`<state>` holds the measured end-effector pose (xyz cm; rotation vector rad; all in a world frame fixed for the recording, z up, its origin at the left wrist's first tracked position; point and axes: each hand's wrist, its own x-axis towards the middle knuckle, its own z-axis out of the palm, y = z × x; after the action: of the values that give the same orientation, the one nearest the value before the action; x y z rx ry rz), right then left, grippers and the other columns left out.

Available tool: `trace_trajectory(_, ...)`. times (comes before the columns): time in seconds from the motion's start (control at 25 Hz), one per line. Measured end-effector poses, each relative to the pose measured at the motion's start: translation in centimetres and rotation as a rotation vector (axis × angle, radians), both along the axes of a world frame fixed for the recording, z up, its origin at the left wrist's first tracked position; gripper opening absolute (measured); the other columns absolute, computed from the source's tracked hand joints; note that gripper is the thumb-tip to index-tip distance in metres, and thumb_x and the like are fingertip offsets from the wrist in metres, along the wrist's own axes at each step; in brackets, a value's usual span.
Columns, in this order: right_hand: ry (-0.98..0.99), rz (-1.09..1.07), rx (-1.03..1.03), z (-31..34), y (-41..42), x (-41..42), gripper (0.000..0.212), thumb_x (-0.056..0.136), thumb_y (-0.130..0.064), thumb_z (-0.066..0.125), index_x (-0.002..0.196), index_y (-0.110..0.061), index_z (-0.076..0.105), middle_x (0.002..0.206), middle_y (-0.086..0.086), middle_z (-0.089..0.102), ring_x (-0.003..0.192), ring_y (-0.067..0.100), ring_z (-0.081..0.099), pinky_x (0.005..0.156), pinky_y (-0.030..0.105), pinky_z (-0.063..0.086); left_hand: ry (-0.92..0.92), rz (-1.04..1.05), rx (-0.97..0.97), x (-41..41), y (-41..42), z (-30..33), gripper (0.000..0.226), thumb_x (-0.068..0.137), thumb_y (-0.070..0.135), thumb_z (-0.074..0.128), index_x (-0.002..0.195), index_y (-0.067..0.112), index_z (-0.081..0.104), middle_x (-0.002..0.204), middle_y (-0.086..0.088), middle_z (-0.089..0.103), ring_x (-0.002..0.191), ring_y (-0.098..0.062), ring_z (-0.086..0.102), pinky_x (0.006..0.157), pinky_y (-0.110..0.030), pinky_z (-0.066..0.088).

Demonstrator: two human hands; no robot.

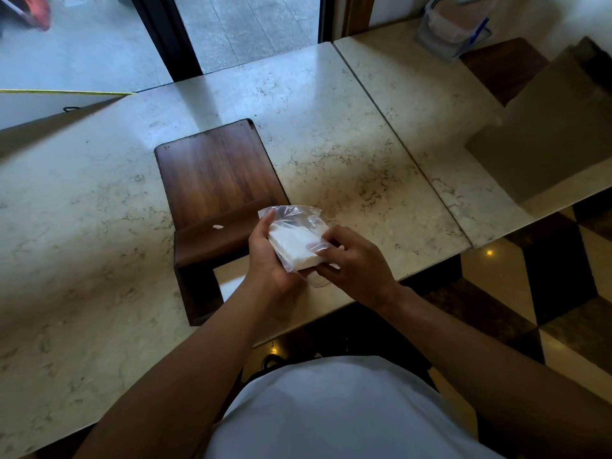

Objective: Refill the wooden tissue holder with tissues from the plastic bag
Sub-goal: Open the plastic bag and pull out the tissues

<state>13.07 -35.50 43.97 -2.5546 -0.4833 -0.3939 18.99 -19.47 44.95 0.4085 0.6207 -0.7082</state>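
A dark wooden tissue holder [215, 180] lies on the marble counter [99, 226], its flat back up and its open end toward me, with a scrap of white showing at its slot. Just right of it I hold a clear plastic bag [298, 223] with a white stack of tissues [293, 245] inside. My left hand [268, 260] grips the bag from the left side and underneath. My right hand [354, 260] pinches the bag's near right corner, with its fingers over the tissues.
A second clear bag with blue print [453, 24] stands at the back right beside a dark wooden block [503, 67]. A tan box-shaped thing [546, 134] sits at the right edge. The counter's front edge runs just below my hands, above a checkered floor.
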Motion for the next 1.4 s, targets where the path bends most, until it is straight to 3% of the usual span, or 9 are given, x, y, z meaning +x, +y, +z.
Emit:
trace_trajectory(0.24,-0.008,0.094,0.022,0.9,1.3,0.1,0.025,0.087,-0.025,0.072,0.102,-0.007,0.078,0.11,0.015,0.068,0.102,0.029,0.068,0.069,0.035,0.061,-0.113,0.007,0.047,-0.1,1.8,0.5,0.052,0.082,0.041,0.06,0.119,0.005,0.062,0.094,-0.021,0.074,0.079,-0.038,0.073,0.081,-0.051,0.059)
trace_trajectory(0.4,-0.089,0.127,0.011,1.9,1.4,0.0,0.029,0.088,-0.029,0.071,0.108,-0.011,0.078,0.117,0.018,0.068,0.101,0.031,0.068,0.069,0.035,0.061,-0.132,0.142,0.113,0.5,4.3,1.2,0.059,0.08,0.033,0.057,0.13,0.004,0.052,0.101,-0.021,0.068,0.088,-0.037,0.068,0.078,-0.052,0.059)
trace_trajectory(0.52,-0.16,0.181,-0.002,2.6,0.7,-0.1,0.028,0.09,-0.026,0.07,0.11,-0.01,0.078,0.122,0.02,0.068,0.108,0.031,0.068,0.076,0.033,0.059,-0.11,0.252,0.14,0.7,6.9,1.0,0.072,0.075,0.031,0.058,0.142,0.008,0.042,0.119,-0.02,0.058,0.112,-0.038,0.058,0.092,-0.055,0.052)
trace_trajectory(0.64,-0.157,0.21,0.025,2.7,0.5,0.0,0.027,0.09,-0.02,0.074,0.113,-0.006,0.076,0.125,0.019,0.067,0.112,0.03,0.068,0.082,0.03,0.057,-0.147,0.373,0.168,0.5,10.1,0.2,0.061,0.086,0.033,0.049,0.139,0.004,0.044,0.115,-0.021,0.056,0.11,-0.039,0.058,0.099,-0.058,0.048)
trace_trajectory(0.8,-0.081,0.165,0.219,2.7,1.2,0.8,0.022,0.086,-0.009,0.077,0.105,-0.001,0.073,0.108,0.008,0.072,0.086,0.013,0.066,0.072,0.018,0.054,-0.181,0.5,0.21,-0.9,15.7,-1.0,0.064,0.083,0.037,0.061,0.136,0.003,0.051,0.111,-0.023,0.067,0.103,-0.041,0.067,0.097,-0.063,0.049)
trace_trajectory(0.96,-0.029,0.094,0.274,2.7,3.1,2.3,0.022,0.081,-0.006,0.08,0.09,-0.019,0.064,0.075,-0.013,0.049,0.065,0.001,0.042,0.062,0.002,0.033,-0.276,0.326,0.214,-3.6,20.1,-2.0,0.054,0.09,0.043,0.05,0.125,0.004,0.061,0.109,-0.016,0.064,0.101,-0.033,0.063,0.105,-0.057,0.045)
trace_trajectory(1.04,0.008,0.079,0.284,2.5,4.4,3.0,0.014,0.081,-0.007,0.08,0.085,-0.012,0.068,0.071,-0.013,0.049,0.065,0.003,0.043,0.059,0.001,0.034,-0.266,0.28,0.258,-5.4,21.9,-2.2,0.053,0.094,0.04,0.035,0.116,0.007,0.069,0.108,-0.016,0.066,0.103,-0.036,0.063,0.104,-0.056,0.045)
trace_trajectory(1.2,0.106,0.092,0.265,1.9,6.7,3.6,0.014,0.084,-0.014,0.079,0.083,-0.004,0.069,0.075,-0.008,0.057,0.059,0.002,0.046,0.054,0.002,0.038,-0.137,0.345,0.516,-8.9,24.9,-2.9,0.038,0.088,0.027,0.047,0.103,0.017,0.08,0.085,-0.006,0.076,0.082,-0.026,0.072,0.081,-0.046,0.059)
trace_trajectory(1.4,0.215,0.118,0.262,1.0,8.9,3.5,0.021,0.088,-0.02,0.076,0.076,-0.016,0.059,0.071,-0.007,0.057,0.059,-0.01,0.056,0.049,0.004,0.038,0.005,0.391,0.553,-11.3,27.3,-4.7,0.021,0.093,0.01,0.048,0.105,0.006,0.065,0.089,-0.011,0.068,0.078,-0.024,0.07,0.07,-0.039,0.062)
